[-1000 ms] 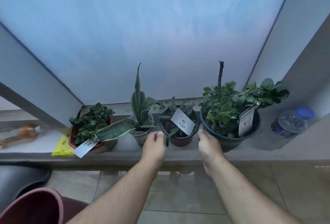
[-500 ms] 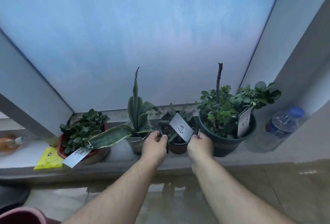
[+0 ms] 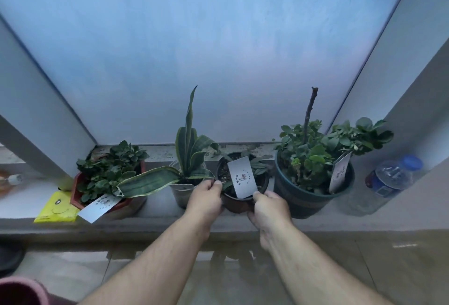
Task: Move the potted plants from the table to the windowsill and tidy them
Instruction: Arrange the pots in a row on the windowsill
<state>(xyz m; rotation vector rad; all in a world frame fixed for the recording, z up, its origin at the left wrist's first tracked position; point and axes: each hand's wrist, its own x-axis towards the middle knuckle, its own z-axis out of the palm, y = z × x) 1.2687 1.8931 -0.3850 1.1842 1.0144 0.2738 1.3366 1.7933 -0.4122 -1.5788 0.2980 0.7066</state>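
Several potted plants stand in a row on the grey windowsill (image 3: 243, 224). At the left is a leafy plant in a red pot (image 3: 107, 183) with a white tag. Beside it a snake plant in a clear pot (image 3: 187, 159) leans one long leaf to the left. In the middle sits a small dark pot (image 3: 239, 204) with a white tag (image 3: 242, 177). My left hand (image 3: 205, 198) grips its left rim and my right hand (image 3: 268, 210) grips its right side. A bushy plant in a dark green pot (image 3: 303, 195) stands to the right.
A clear water bottle with a blue cap (image 3: 391, 178) lies at the right end of the sill. A yellow packet (image 3: 58, 207) lies at the left by the red pot. An orange bottle (image 3: 7, 181) sits further left. Frosted window glass rises right behind the pots.
Both hands have closed in from either side of the small dark pot and now grip it. The view has shifted left and closer to the sill.
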